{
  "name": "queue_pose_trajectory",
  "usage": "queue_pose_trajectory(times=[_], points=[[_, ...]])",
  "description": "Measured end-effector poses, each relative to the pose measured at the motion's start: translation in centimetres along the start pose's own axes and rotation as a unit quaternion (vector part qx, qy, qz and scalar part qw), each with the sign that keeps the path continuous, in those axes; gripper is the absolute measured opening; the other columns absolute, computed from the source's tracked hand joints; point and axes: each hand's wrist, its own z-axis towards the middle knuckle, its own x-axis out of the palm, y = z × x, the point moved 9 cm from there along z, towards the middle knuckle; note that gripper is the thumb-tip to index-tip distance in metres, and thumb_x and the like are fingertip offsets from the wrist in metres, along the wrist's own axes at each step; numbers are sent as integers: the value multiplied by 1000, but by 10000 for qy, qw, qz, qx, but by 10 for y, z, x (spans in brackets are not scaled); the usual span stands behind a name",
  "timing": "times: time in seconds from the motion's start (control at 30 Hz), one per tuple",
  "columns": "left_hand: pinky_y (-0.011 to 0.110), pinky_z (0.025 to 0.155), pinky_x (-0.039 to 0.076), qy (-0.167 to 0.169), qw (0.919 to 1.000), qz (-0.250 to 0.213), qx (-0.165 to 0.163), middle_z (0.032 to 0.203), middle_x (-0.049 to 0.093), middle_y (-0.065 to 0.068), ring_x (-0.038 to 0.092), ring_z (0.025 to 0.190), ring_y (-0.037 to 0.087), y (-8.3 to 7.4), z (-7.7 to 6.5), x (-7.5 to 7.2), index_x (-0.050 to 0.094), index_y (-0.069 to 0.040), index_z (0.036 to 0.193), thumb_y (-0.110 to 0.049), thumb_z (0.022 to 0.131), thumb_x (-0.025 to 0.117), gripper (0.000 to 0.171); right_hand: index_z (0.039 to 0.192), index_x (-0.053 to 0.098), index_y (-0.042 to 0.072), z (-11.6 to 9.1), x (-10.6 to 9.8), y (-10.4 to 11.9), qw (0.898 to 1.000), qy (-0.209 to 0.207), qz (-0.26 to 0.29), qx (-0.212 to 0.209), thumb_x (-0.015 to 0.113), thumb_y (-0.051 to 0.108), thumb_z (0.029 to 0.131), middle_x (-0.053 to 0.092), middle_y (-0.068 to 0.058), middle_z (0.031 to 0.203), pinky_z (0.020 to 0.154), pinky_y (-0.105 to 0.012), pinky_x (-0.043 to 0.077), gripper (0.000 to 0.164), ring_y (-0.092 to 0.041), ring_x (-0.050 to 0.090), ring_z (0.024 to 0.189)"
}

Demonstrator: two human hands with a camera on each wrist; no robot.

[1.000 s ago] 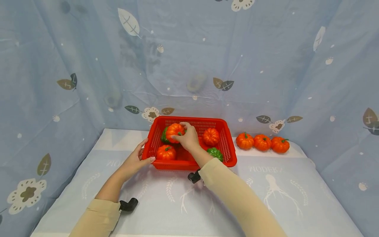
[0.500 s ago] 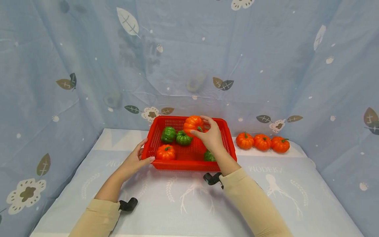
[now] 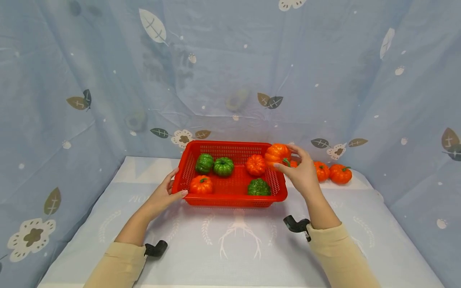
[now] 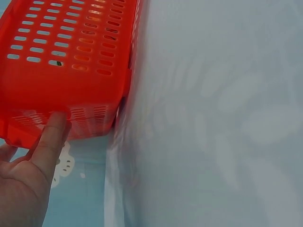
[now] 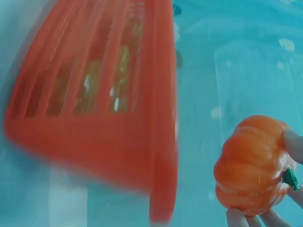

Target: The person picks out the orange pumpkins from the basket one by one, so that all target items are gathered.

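My right hand (image 3: 304, 174) grips an orange pumpkin (image 3: 276, 155) with a green stem between thumb and fingers, raised over the right rim of the red plastic basket (image 3: 230, 201). In the right wrist view this orange pumpkin (image 5: 251, 165) is apart from the blurred basket wall (image 5: 90, 146). At the basket's front left corner, my left hand (image 3: 160, 200) holds the rim, thumb on the near side. Inside lie two green pumpkins (image 3: 223, 167) at back left, an orange pumpkin (image 3: 201, 185) at front left, another orange pumpkin (image 3: 255, 165) at right and a green pumpkin (image 3: 259, 187) at front right.
To the basket's right, orange pumpkins stand in a row; the rightmost orange pumpkin (image 3: 340, 174) shows whole, while my right hand partly covers the others. A printed pale cloth (image 3: 237, 256) covers the table. Behind hangs a blue patterned curtain (image 3: 223, 72).
My right hand has carried the orange pumpkin from the basket's left part rightward to above its right rim, uncovering the two green pumpkins. My left hand and the basket stay put.
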Motion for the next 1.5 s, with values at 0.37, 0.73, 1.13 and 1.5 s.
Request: queue_pose_trajectory(times=[0.37,0.73,1.13,1.5], points=[[47,103,47,7,9999,20,99,155,34,25,45,135,43,-2,2,0,8,-19,162,-17,93,71,93,150,45,10,-14,-53,-56,9955,-141,-886,314,81,29,85,42,-23,148,101,-67,41,76,-47,38,134],[48,104,46,-22,10000,34,79,156,31,25,42,137,43,-1,0,-1,7,-20,162,-18,93,71,94,146,44,-2,-9,-52,-112,9871,423,-1408,630,81,23,85,45,-31,144,96,-61,48,76,-51,48,121],[45,103,48,-11,9999,-80,146,155,33,25,44,136,43,2,2,0,8,-19,162,-15,93,70,93,147,42,-1,-10,-39,-155,9714,933,-1674,1403,80,27,86,42,-34,141,98,-62,45,77,-49,46,119],[47,104,47,-19,9999,-64,92,155,33,25,44,136,43,2,1,-1,8,-19,162,-16,93,70,93,148,39,-3,-4,-32,-168,9756,975,-1339,1439,74,32,91,41,-33,143,103,-62,42,76,-49,43,125]])
